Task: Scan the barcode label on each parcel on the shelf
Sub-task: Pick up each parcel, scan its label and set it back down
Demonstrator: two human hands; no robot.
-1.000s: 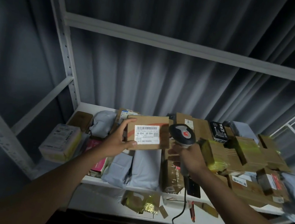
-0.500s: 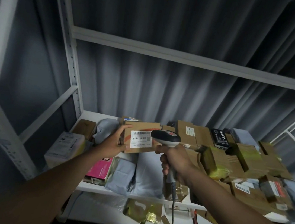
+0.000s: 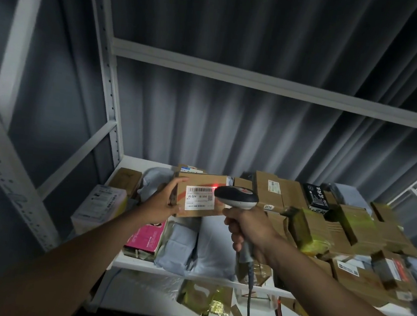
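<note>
Two bare hands work over a crowded white metal shelf (image 3: 123, 261) in dim light, and much of the pile at the right edge blurs into brown shapes. Small print on the white barcode label (image 3: 199, 198) is unreadable apart from "J6-S04". That label sits on a flat cardboard parcel (image 3: 201, 196) raised upright above the shelf, clamped at its left edge by the left hand (image 3: 163, 204). Beside it the right hand (image 3: 248, 230) is closed around the grip of a rounded grey-and-black scanner (image 3: 235, 197), whose nose nearly touches the label, with a red dot glowing on the cardboard. Grey plastic mailers (image 3: 192, 244) lie below.
</note>
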